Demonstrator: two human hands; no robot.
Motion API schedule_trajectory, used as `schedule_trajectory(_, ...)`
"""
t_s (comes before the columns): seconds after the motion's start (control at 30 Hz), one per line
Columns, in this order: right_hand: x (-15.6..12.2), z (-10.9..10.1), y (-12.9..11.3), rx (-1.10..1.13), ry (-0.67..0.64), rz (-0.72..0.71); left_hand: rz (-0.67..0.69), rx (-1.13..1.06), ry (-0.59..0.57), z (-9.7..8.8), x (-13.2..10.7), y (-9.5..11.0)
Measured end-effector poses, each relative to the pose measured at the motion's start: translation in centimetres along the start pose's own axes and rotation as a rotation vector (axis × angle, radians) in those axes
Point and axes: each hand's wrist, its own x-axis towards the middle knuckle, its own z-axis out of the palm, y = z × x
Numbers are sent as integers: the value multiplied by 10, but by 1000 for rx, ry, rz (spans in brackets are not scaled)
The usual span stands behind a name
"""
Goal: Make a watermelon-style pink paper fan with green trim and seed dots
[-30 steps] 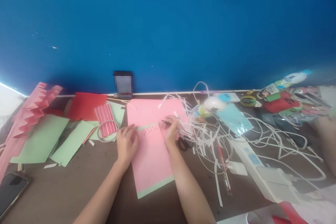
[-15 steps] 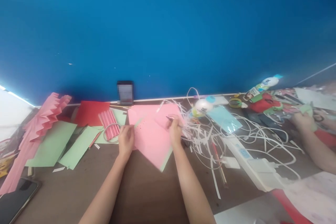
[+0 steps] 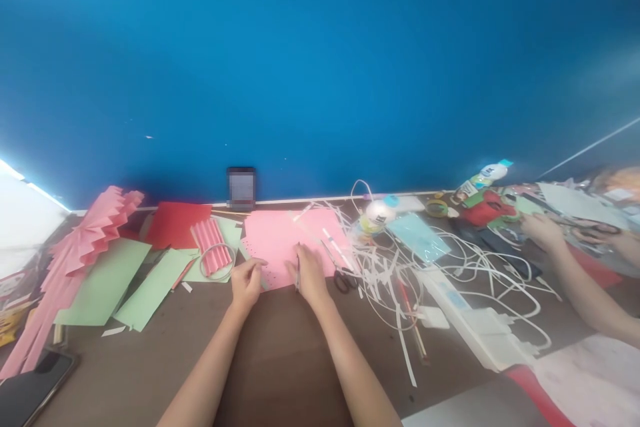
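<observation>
A pink paper sheet [image 3: 280, 243] with small black dots and a green edge lies on the brown table [image 3: 280, 353] by the blue wall. My left hand [image 3: 246, 282] pinches its near left edge. My right hand [image 3: 309, 275] rests on the sheet's near edge with a dark pen [image 3: 298, 270] gripped upright between its fingers. Both forearms reach in from the bottom of the view.
Scissors [image 3: 344, 280], white paper strips [image 3: 385, 267] and white cables [image 3: 480, 260] lie to the right. Green sheets [image 3: 105, 273], pleated pink paper [image 3: 213, 240] and a phone [image 3: 30, 393] lie left. Another person's hand [image 3: 543, 232] is at the right. A white power strip [image 3: 475, 320] is nearby.
The pink sheet was lifted, turned and laid farther away, against the other pink paper. Both my hands followed it. The camera tilted up, and another person's arm came into view at the right.
</observation>
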Motion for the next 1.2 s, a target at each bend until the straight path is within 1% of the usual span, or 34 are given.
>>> schedule_trajectory(0.07,-2,-4,5,-17,-74,-32,-20,58,126,-1,3,2)
schedule_trajectory(0.13,-5,-15,13,35,-176,-65,-9,91,204,-2,5,3)
schedule_trajectory(0.2,-7,-30,21,133,-300,-139,18,106,239,-2,7,3)
schedule_trajectory(0.23,-7,-36,25,181,-345,-163,24,116,239,-2,8,3)
schedule_trajectory(0.27,-7,-42,27,214,-376,-155,22,131,224,-1,8,3)
schedule_trajectory(0.3,-6,-46,29,232,-379,-126,17,156,188,0,9,3)
schedule_trajectory(0.37,-3,-48,28,233,-311,-71,27,246,57,4,8,3)
schedule_trajectory(0.43,3,-43,22,212,-219,-54,91,387,-113,9,7,4)
schedule_trajectory(0.47,6,-39,18,206,-193,-61,136,464,-195,11,5,5)
schedule_trajectory(0.53,13,-30,9,228,-152,-64,209,598,-313,16,2,7)
schedule_trajectory(0.6,21,-19,0,331,-78,4,240,677,-356,19,-1,9)
schedule_trajectory(0.63,25,-13,-4,422,-47,60,249,702,-354,21,-3,10)
schedule_trajectory(0.7,34,-2,-13,673,-6,195,260,729,-328,23,-5,10)
schedule_trajectory(0.73,40,3,-17,798,-13,262,262,737,-314,25,-6,10)
schedule_trajectory(0.8,55,11,-25,1001,-103,408,260,749,-292,28,-8,9)
schedule_trajectory(0.87,71,17,-33,1143,-105,537,245,767,-271,31,-10,9)
schedule_trajectory(0.9,78,18,-37,1200,-126,575,233,778,-259,32,-11,10)
schedule_trajectory(1.0,89,24,-47,1299,-172,644,189,802,-247,36,-14,12)
schedule_trajectory(1.1,88,30,-53,1254,-194,734,160,799,-263,38,-15,13)
schedule_trajectory(1.2,87,31,-51,1219,-222,786,149,797,-267,40,-16,12)
